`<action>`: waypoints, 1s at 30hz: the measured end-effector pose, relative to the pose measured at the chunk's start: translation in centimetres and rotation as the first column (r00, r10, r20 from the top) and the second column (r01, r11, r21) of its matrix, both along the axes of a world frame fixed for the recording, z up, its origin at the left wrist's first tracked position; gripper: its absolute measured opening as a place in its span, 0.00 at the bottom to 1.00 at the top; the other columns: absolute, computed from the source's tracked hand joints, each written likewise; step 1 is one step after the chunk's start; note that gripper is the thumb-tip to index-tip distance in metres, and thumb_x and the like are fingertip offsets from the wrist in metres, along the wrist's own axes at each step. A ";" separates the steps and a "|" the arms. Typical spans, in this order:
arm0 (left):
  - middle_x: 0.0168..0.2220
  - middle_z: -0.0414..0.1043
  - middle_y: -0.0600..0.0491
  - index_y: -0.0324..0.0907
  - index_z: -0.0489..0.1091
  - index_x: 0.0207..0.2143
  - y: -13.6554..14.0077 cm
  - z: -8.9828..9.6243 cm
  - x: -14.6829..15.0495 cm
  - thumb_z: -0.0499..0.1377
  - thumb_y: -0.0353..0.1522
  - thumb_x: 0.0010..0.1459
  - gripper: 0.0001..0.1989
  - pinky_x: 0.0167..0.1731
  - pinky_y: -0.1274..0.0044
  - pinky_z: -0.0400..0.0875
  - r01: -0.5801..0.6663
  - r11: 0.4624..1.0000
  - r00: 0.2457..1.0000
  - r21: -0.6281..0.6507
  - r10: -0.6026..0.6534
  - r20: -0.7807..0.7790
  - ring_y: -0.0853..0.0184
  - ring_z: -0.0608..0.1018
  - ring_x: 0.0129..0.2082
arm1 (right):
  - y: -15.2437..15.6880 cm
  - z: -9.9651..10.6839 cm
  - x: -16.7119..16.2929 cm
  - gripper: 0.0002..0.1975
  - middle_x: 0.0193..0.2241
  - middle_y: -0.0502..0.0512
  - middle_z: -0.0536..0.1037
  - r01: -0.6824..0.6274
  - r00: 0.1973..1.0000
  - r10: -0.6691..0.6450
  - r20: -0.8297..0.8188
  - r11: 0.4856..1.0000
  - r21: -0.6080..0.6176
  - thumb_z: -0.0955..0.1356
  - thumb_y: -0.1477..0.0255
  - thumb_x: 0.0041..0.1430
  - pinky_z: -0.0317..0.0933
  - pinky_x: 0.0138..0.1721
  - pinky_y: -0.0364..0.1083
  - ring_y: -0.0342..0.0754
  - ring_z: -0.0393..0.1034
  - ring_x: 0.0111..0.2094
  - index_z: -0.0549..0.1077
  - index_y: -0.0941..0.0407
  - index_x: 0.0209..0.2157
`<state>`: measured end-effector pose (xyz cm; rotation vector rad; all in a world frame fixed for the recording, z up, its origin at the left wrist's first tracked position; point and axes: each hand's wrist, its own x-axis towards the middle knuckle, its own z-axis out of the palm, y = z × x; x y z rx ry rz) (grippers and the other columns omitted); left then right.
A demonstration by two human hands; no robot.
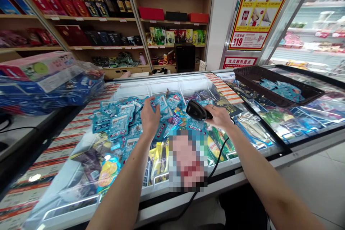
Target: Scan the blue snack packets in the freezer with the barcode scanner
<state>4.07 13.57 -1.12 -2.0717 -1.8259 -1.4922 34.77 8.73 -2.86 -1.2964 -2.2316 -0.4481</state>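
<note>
- At the far left, a stack of boxes wrapped in clear plastic (45,79) sits on a counter beside the freezer, the top box pink and white.
- Behind it, wooden shelves (88,18) run along the far wall, holding dark bottles and red gift boxes.
- The chest freezer (188,82) fills the middle of the scene, its white rim facing the person; its left glass lid (54,172) lies over yellow and dark packets at the near left.
- In the open middle bay, a heap of blue packets (118,118) is piled up, spreading from the left side toward the centre.
- The left hand (150,116) reaches into that heap, palm down, its fingers curled around the edge of one blue packet (161,101) at the far side of the pile.
- Just right of it, the right hand (219,116) is wrapped around the handle of a black barcode scanner (197,110), whose head points left toward the blue packet, near it but not touching.
- A black cable (215,165) runs from the right hand down over the freezer's near rim.
- Farther right, a dark plastic tray (242,73) rests on the right glass lid and holds more blue packets.
- At the far right, a red and yellow poster (258,7) hangs on the wall, next to a lit chiller cabinet (318,25).
</note>
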 end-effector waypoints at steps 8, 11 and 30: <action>0.55 0.59 0.43 0.45 0.66 0.47 -0.7 -0.1 -0.5 0.51 0.34 0.59 0.14 0.53 0.60 0.55 -0.106 0.988 0.945 0.110 0.134 -0.299 0.53 0.61 0.55 | 0.1 -0.1 0.3 0.18 0.41 0.54 0.76 0.055 0.998 -0.055 -0.004 0.998 -0.019 0.66 0.64 0.55 0.58 0.32 0.43 0.49 0.72 0.38 0.69 0.55 0.47; 0.54 0.62 0.45 0.46 0.68 0.43 -1.4 0.4 0.6 0.48 0.36 0.61 0.12 0.53 0.60 0.53 -0.064 0.996 0.918 0.069 0.085 -0.388 0.54 0.61 0.55 | 0.1 -0.1 0.4 0.18 0.41 0.54 0.76 0.068 0.998 -0.068 -0.009 0.998 -0.010 0.65 0.63 0.56 0.58 0.32 0.43 0.49 0.72 0.38 0.69 0.55 0.47; 0.35 0.70 0.47 0.44 0.71 0.26 -3.6 -1.2 7.2 0.59 0.56 0.42 0.25 0.42 0.62 0.59 0.316 0.853 0.809 -0.416 -0.471 -0.352 0.53 0.70 0.42 | 0.0 0.1 0.1 0.18 0.36 0.53 0.76 0.168 0.985 -0.167 -0.035 0.986 0.020 0.67 0.61 0.54 0.54 0.28 0.44 0.50 0.71 0.34 0.70 0.54 0.45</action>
